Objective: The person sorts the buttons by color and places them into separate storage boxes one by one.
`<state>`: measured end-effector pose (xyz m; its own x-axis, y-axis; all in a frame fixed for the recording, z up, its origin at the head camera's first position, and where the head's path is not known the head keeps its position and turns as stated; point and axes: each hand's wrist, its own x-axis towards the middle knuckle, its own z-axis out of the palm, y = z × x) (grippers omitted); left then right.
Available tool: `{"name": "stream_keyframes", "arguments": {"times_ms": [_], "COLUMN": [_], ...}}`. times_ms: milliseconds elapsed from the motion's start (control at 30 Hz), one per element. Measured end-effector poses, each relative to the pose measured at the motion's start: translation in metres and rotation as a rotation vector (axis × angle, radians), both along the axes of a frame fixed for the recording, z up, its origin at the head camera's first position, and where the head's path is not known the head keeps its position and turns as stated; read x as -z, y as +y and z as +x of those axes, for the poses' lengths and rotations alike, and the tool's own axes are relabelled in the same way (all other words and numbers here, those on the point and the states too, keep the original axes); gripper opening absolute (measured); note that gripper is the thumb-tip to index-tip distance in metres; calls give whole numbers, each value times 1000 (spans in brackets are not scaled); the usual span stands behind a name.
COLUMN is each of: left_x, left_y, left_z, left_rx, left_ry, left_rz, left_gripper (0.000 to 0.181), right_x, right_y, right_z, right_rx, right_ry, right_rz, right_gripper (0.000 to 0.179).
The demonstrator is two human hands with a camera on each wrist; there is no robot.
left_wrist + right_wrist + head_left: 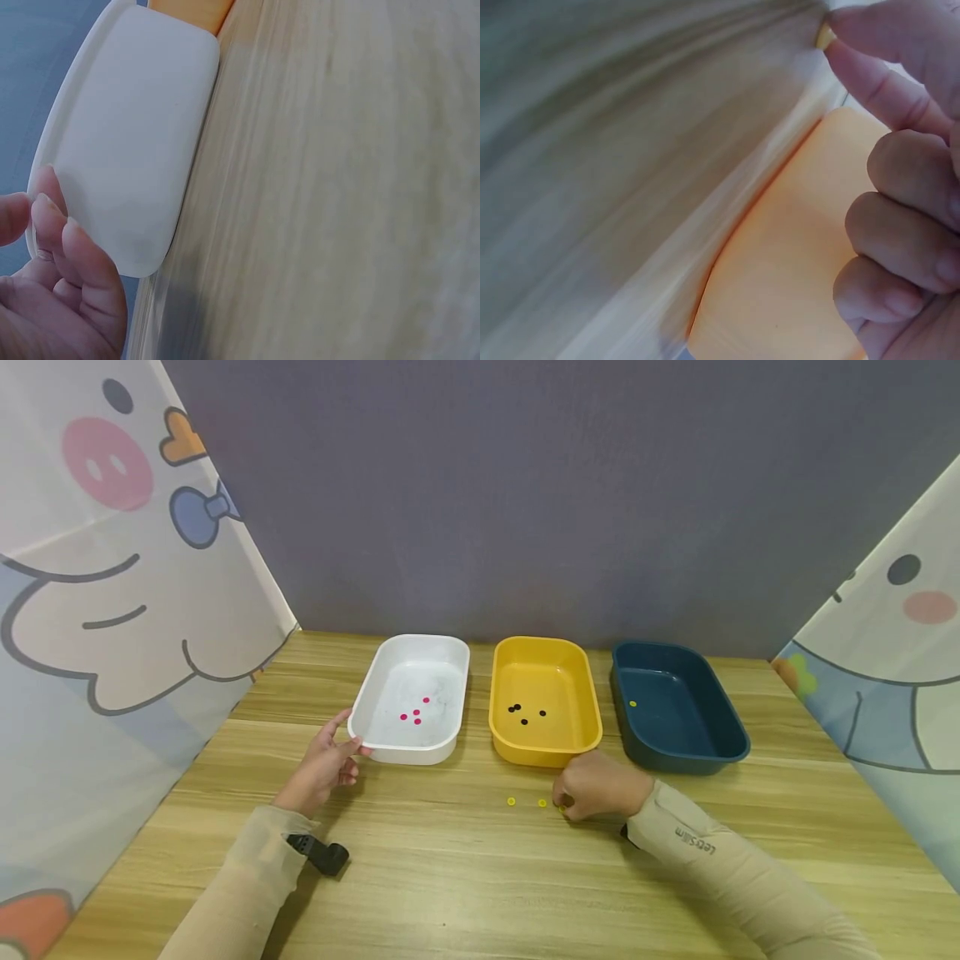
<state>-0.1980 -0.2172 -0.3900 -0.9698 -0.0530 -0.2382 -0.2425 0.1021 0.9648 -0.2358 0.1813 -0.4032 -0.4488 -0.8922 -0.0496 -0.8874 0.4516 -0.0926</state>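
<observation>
My right hand (600, 787) is at the table in front of the yellow tray, pinching a small yellow button (824, 36) between thumb and index finger; its other fingers are curled in. To its left, a yellow button (542, 803) and another yellow button (512, 802) lie on the wood. My left hand (324, 767) holds the near left corner of the white tray (411, 755), thumb and fingertips at the rim. Several pink buttons (416, 712) lie in that tray. Several black buttons (524, 722) lie in the yellow tray (536, 755).
At the right stands a dark blue tray (678, 763) with one yellow button (633, 703) in it. All three trays stand in a row towards the back of the wooden table (450, 877), before a grey partition (555, 502). Cartoon-printed panels (112, 610) flank both sides.
</observation>
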Motion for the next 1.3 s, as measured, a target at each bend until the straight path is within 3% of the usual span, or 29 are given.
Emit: {"name": "stream_keyframes", "arguments": {"times_ms": [800, 1000, 1300], "left_x": [-2, -2, 0], "left_y": [1, 2, 1], "left_z": [-1, -1, 0], "left_rx": [9, 4, 3], "left_ry": [5, -5, 4], "left_rz": [12, 3, 12], "left_gripper": [65, 65, 65], "right_x": [3, 2, -12], "right_y": [1, 2, 9], "right_z": [7, 8, 8], "right_rx": [-3, -2, 7], "right_ry": [93, 75, 90], "right_rz": [-26, -66, -152], "right_gripper": [27, 28, 10]}}
